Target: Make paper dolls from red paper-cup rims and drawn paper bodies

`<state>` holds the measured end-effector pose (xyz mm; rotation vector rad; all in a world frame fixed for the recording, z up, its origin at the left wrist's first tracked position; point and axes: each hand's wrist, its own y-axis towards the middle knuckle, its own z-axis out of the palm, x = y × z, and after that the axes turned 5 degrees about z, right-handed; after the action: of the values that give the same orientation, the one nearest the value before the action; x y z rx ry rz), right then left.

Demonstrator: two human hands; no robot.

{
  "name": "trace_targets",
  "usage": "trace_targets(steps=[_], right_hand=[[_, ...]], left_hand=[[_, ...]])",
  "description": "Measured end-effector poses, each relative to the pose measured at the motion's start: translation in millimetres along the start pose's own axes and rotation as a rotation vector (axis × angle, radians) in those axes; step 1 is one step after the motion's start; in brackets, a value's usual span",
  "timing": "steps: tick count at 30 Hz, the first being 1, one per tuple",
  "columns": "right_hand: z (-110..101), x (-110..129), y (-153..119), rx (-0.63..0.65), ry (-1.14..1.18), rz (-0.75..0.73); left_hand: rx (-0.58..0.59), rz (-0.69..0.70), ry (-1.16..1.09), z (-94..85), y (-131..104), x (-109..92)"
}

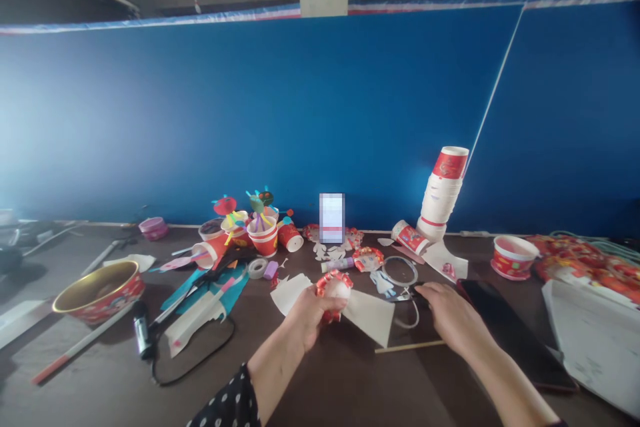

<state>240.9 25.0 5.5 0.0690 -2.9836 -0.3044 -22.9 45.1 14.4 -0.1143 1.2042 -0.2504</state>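
Note:
My left hand [315,310] is closed on a cut paper cup [336,288] with a crinkled red edge and a white round middle. White curved paper [370,317] spreads from under it to the right, and another white piece [290,293] lies to the left of the hand. My right hand [453,317] is low over the table, its fingertips at a small dark item that I cannot make out. Close to those fingers are a clear ring [400,271], a pale blue-and-white cutout [383,283] and a thin wooden stick [410,347].
A lit phone [332,219] stands at the back. Right are stacked paper cups [443,197], a cup bowl [514,259] and a dark tablet-like slab [515,333]. Left are a glue gun [197,320] with a cord, a tape roll [258,269], decorated cups [263,240] and a gold-lined bowl [100,293].

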Motion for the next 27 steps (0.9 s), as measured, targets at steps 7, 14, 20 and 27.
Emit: trace_targets(steps=[7,14,20,27], right_hand=[[-16,10,2,0.047,-0.118,0.027],[-20,6,-2,0.062,-0.115,0.047],[-31,2,-5,0.060,-0.026,0.149],[-23,44,-13,0.158,0.413,-0.016]], left_hand=[[-0.112,-0.034,-0.118,-4.8,7,-2],[-0.169,0.040,-0.174,-5.9,5,-11],[-0.231,0.100,-0.256,-8.4,6,-20],[-0.225,0.127,-0.354,-6.7,6,-24]])
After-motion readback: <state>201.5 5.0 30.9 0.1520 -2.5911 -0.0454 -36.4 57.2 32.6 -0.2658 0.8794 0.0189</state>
